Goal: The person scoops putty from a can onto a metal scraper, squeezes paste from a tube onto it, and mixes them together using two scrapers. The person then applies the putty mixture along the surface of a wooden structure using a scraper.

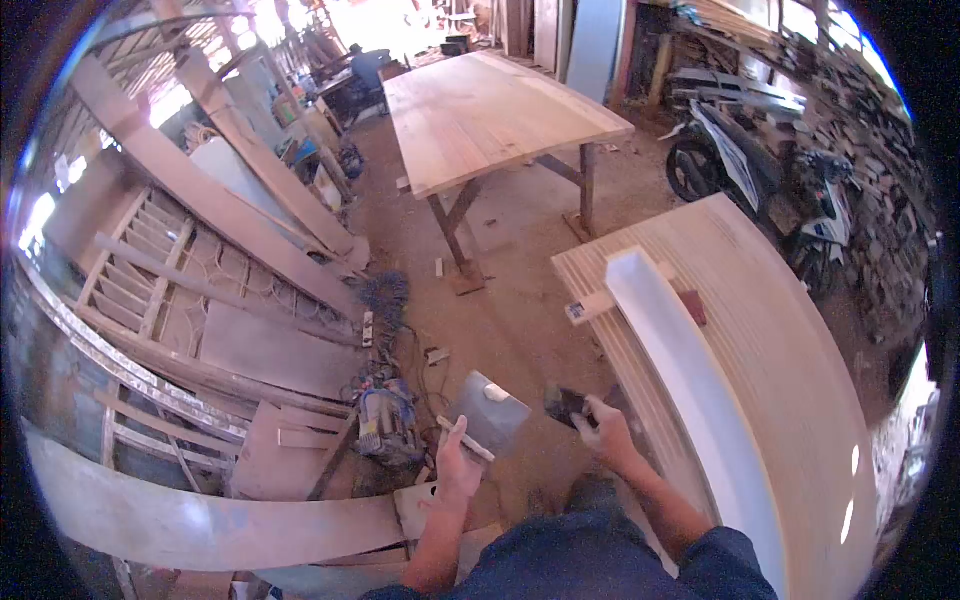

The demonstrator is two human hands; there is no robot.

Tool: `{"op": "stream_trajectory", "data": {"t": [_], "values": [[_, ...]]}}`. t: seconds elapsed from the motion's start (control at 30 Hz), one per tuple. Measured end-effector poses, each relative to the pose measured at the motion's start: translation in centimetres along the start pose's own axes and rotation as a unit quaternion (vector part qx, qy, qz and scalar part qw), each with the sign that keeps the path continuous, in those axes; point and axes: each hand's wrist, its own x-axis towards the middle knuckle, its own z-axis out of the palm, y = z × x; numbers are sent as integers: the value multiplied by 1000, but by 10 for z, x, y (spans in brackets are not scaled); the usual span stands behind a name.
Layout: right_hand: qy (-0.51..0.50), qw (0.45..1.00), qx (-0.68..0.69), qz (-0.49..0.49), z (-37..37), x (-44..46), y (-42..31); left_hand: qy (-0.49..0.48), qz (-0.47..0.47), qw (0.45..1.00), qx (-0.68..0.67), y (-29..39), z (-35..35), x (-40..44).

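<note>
My left hand [460, 468] grips a thin light wooden strip [466, 440] at the edge of a flat grey sheet [490, 412], which tilts up beyond the fingers. To its right, my right hand [606, 434] is closed on a small dark block [567, 408]. Both hands are held in the air above the dirt floor, apart from each other. Right of my right hand lies a wide wooden panel [780, 340], with a long white channel-shaped piece [690, 390] on it. A short wooden piece [590, 307] sticks out from under the channel's far end.
A wooden tabletop [500, 115] on dark legs stands ahead. A motorcycle [735, 165] is parked at the right, near stacked wood [880, 190]. A compressor-like machine [388, 425] sits left of my left hand, with cables nearby. Long boards [220, 200] lean left. Another person [370, 68] is far back.
</note>
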Motion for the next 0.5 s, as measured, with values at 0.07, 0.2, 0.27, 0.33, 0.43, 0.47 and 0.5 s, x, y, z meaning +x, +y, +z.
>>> {"op": "stream_trajectory", "data": {"t": [0.07,0.2,0.27,0.33,0.43,0.47,0.5], "values": [[34,964,200,173,19,30,-3,-5,5,999,-35,16,-10,25],[-136,714,648,230,50,88,22,-3,39,996,82,12,-39,88],[-240,580,757,180,92,116,76,9,-4,997,80,33,2,98],[-193,687,666,218,137,136,110,-1,-38,996,87,43,27,129],[-172,804,489,291,113,183,66,15,28,991,129,52,69,180],[-138,719,573,368,105,209,45,23,66,986,150,54,72,204],[-91,617,649,437,101,234,44,33,57,990,123,62,76,225]]}}
